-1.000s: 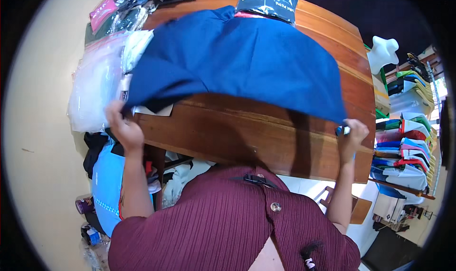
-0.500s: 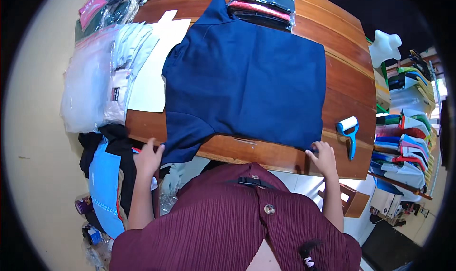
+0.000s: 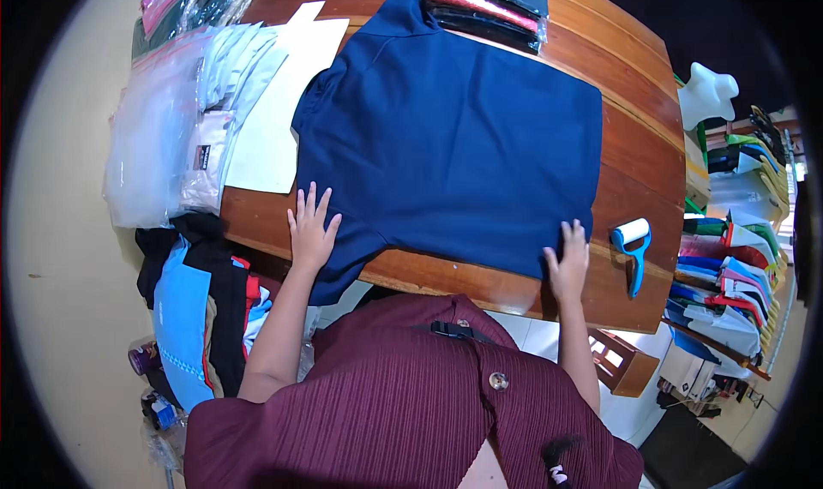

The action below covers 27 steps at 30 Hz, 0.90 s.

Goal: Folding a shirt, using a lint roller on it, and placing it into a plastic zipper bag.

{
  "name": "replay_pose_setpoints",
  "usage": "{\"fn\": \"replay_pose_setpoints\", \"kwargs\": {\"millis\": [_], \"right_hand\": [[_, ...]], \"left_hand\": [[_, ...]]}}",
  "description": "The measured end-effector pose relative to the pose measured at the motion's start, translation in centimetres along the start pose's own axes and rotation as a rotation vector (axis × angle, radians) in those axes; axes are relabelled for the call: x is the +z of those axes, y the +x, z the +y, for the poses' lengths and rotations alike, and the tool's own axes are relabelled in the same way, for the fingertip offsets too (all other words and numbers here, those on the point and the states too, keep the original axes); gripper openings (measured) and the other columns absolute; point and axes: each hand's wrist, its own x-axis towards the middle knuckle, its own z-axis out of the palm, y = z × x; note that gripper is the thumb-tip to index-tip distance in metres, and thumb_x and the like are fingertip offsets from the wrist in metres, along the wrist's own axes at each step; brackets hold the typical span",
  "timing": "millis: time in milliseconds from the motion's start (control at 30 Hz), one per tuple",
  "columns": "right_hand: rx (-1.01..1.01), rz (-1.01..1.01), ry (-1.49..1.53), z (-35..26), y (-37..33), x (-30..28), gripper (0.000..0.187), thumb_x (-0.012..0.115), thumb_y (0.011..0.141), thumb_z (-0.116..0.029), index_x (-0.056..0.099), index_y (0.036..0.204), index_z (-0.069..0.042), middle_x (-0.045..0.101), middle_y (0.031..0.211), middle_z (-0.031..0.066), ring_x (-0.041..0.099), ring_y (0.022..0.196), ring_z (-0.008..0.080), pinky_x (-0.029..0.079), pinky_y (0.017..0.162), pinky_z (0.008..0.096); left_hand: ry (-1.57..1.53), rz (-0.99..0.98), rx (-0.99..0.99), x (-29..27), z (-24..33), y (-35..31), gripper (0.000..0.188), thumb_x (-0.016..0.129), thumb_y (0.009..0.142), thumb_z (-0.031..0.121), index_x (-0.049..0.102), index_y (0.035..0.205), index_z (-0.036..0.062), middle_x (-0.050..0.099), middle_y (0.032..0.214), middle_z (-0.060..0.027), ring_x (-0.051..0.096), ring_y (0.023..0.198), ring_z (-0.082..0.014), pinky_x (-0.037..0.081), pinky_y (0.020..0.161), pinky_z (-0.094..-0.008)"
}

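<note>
A navy blue short-sleeved shirt lies spread sideways on the wooden table, its collar end to the left and its hem to the right. My left hand rests flat with fingers apart on the shirt near its lower sleeve, which hangs over the near table edge. At the lower right corner of the hem, my right hand lies with its fingers stretched out on the cloth. Neither hand grips anything. To the right of the hem is a lint roller with a blue handle and white roll.
White card sheets and clear plastic bags lie at the left. Packed garments in plastic sit at the far edge. Folded clothes are piled below the table's left end. A rack of hanging clothes and a white mannequin stand right.
My left hand has moved from the sleeve's edge up onto the shirt and its fingers have spread. My right hand has shifted slightly up and left along the hem corner, its fingers straighter.
</note>
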Motion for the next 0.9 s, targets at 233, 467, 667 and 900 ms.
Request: {"fn": "replay_pose_setpoints", "kwargs": {"millis": [233, 467, 667, 900], "right_hand": [[0.647, 0.391, -0.303, 11.3, 1.5, -5.4, 0.053, 0.056, 0.095, -0.044, 0.053, 0.133, -0.008, 0.058, 0.132, 0.0173, 0.053, 0.121, 0.0383, 0.041, 0.1, 0.0492], [0.449, 0.35, -0.119, 11.9, 1.9, -5.0, 0.038, 0.05, 0.099, -0.038, 0.066, 0.104, -0.003, 0.068, 0.097, 0.021, 0.064, 0.091, 0.0415, 0.048, 0.078, 0.0495], [-0.377, 0.019, 0.118, -14.3, 7.4, -0.1, 0.026, 0.066, 0.087, -0.03, 0.067, 0.086, -0.004, 0.067, 0.086, 0.0156, 0.062, 0.085, 0.0354, 0.046, 0.074, 0.0476], [-0.683, -0.08, 0.045, -31.2, 11.3, 6.2, 0.028, 0.062, 0.091, -0.039, 0.067, 0.092, -0.012, 0.066, 0.083, 0.0079, 0.063, 0.089, 0.0268, 0.044, 0.076, 0.0417]], "left_hand": [[-0.168, 0.181, -0.034, -1.9, -3.4, 2.3, 0.039, 0.054, 0.096, 0.026, 0.056, 0.134, 0.0146, 0.055, 0.137, -0.0079, 0.049, 0.125, -0.031, 0.036, 0.105, -0.0451], [-0.068, 0.251, 0.04, -0.6, -4.8, 1.8, 0.037, 0.056, 0.093, 0.024, 0.06, 0.13, 0.0204, 0.053, 0.139, -0.0015, 0.048, 0.124, -0.0265, 0.033, 0.105, -0.0439], [0.018, 0.195, 0.045, -1.1, -3.8, 1.5, 0.041, 0.055, 0.093, 0.022, 0.058, 0.134, 0.0234, 0.049, 0.145, 0.0008, 0.045, 0.129, -0.0247, 0.029, 0.107, -0.0477], [0.078, 0.193, 0.094, -0.1, -4.2, 2.7, 0.045, 0.054, 0.094, 0.022, 0.054, 0.139, 0.0248, 0.043, 0.152, -0.0001, 0.035, 0.141, -0.0274, 0.023, 0.111, -0.0511]]}}
